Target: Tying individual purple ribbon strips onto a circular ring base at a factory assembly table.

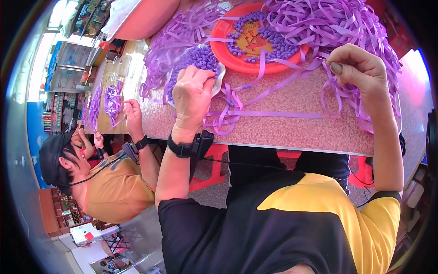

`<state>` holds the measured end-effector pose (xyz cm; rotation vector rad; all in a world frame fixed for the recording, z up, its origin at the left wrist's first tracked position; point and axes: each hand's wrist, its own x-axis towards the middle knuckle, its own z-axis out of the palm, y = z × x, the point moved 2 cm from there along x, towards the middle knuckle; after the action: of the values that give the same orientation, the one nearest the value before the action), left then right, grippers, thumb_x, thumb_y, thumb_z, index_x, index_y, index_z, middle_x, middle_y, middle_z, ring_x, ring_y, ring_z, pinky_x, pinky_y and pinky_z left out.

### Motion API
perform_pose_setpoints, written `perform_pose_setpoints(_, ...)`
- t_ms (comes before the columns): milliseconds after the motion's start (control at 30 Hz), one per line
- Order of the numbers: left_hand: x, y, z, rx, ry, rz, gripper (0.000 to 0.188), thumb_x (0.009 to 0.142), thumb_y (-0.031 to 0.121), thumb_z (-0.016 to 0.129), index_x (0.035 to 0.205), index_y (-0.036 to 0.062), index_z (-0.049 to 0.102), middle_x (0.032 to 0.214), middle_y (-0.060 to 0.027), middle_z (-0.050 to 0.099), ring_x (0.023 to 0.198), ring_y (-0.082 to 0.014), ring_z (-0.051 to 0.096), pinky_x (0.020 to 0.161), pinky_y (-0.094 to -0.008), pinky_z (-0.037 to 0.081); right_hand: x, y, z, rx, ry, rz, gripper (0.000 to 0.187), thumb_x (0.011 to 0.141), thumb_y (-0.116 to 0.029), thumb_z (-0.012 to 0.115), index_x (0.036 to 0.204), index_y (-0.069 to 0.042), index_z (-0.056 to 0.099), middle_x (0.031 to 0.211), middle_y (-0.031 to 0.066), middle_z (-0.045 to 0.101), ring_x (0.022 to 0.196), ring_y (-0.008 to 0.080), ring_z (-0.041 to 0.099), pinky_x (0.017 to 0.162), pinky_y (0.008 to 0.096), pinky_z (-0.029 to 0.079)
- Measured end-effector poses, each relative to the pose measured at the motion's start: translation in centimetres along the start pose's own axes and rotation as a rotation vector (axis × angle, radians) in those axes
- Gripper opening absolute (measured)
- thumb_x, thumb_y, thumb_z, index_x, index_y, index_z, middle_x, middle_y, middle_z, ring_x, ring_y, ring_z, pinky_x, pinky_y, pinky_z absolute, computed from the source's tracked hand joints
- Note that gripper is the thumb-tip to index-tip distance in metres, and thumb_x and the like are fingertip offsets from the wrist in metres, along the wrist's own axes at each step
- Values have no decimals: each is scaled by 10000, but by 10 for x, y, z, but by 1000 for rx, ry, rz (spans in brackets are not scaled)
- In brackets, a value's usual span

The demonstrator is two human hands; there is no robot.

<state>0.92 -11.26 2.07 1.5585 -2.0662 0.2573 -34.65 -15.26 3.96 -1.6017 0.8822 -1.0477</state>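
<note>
My left hand [194,91] is raised over a white dish [221,78], fingers curled closed; what they hold, if anything, is hidden. The dish is heaped with small purple pieces [200,58], like beads. On the right, my right hand [358,68] pinches thumb and forefinger together beside a big heap of purple ribbons [335,27]. Whatever sits in that pinch is too small to make out. Between my hands stands a red round plate [223,60] with more purple pieces. A single ribbon [278,114] lies straight across the speckled table [292,134].
Another ribbon pile [171,43] lies behind the dish, near a large pink basin [143,20]. To my left a person in an orange shirt [116,196] works at a wooden table [130,59] with ribbon bundles [112,102]. Red stools [214,169] stand below the table edge.
</note>
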Motion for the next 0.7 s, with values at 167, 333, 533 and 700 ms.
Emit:
perform_pose_setpoints(167,2,4,-3,58,-22,64,128,741,69,756,861,99,728,809,-69,596,824,-288,600,698,-418,495,-1,-2,2,-28,5,-48,121,868,-52,700,983,-15,704,833,-22,629,707,41,529,636,190,435)
perform_pose_setpoints(333,6,10,-4,198,-53,198,83,739,63,722,810,83,683,817,-68,585,811,-280,593,666,-404,510,-2,-3,2,-2,17,-52,84,885,-32,699,964,-39,728,813,-32,649,685,30,516,618,187,419)
perform_pose_setpoints(533,11,11,-5,196,-121,278,92,712,39,691,726,56,602,807,-101,582,802,-296,599,659,-398,518,-2,-1,1,-7,0,-85,113,872,-8,675,969,-30,727,822,-23,658,685,32,515,632,187,423)
perform_pose_setpoints(700,10,15,-15,-171,-128,-73,36,794,28,655,787,18,621,799,-62,601,730,-214,597,602,-357,493,0,0,5,37,-10,-40,137,866,-4,667,995,-20,710,820,-28,632,674,31,526,613,179,419)
